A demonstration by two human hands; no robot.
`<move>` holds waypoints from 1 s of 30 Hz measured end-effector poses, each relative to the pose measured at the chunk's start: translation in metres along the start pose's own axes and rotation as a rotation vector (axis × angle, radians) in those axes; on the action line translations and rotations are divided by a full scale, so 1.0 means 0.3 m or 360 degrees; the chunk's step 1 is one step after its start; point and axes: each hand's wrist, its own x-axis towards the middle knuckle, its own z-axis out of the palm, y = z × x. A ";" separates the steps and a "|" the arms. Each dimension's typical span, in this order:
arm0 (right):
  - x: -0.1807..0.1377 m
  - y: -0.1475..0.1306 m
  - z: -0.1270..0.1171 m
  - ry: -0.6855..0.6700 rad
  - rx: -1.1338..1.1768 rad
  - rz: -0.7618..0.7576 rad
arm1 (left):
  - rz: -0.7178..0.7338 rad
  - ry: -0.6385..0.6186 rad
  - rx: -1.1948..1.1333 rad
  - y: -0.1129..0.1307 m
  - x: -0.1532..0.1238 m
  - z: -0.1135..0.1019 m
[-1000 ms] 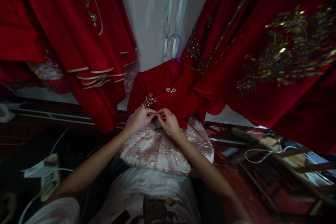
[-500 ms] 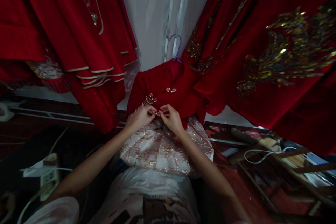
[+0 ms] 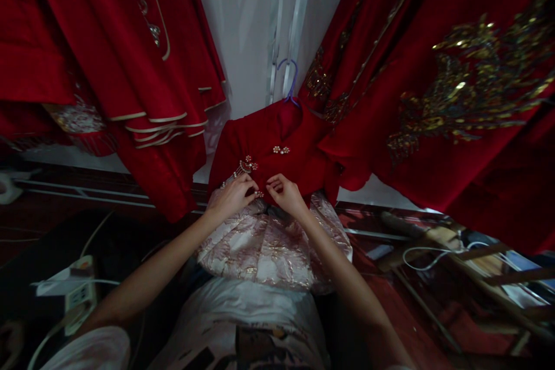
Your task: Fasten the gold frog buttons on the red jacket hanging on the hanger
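A small red jacket [image 3: 299,153] hangs on a blue hanger [image 3: 289,78] in front of me, over a pale pink brocade skirt [image 3: 269,248]. It carries pearl clasps: one [image 3: 281,150] near the collar and one [image 3: 245,166] lower left. My left hand [image 3: 232,196] and my right hand [image 3: 287,193] meet at the jacket's lower edge, fingers pinched on a small pearl clasp [image 3: 259,193] between them. The right hand's fingertips also hold the red cloth beside it.
Red garments with cream trim [image 3: 143,87] hang at the left, and red garments with gold embroidery [image 3: 459,92] at the right. A white wall [image 3: 247,23] shows between them. A power strip [image 3: 80,295] lies at lower left; white cables [image 3: 429,254] and wooden pieces lie at lower right.
Both hands stay at the lowest clasp. The fingertips have drawn slightly apart and the right hand has edged up onto the red cloth.
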 end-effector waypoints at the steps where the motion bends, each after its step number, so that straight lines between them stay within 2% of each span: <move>1: -0.002 0.008 0.013 -0.0038 0.0018 0.0013 | 0.0002 -0.0005 -0.0004 -0.001 0.001 0.000; 8: -0.014 0.021 0.065 -0.0128 0.0087 0.0022 | -0.0075 -0.0024 -0.0150 -0.003 0.007 0.000; 14: -0.022 0.006 0.074 -0.0160 0.0132 0.0013 | -0.0108 -0.0054 -0.0293 -0.005 0.006 0.002; 19: -0.018 -0.010 0.057 -0.0150 0.0150 0.0039 | -0.0149 -0.0004 -0.0411 0.012 0.008 -0.003; 24: -0.003 -0.032 -0.029 -0.0250 0.0227 0.0034 | -0.0405 0.0141 -0.0854 0.013 0.031 0.032; 30: -0.003 -0.054 -0.137 -0.0624 0.0396 -0.0021 | -0.0904 0.0169 -0.1701 -0.030 0.094 0.080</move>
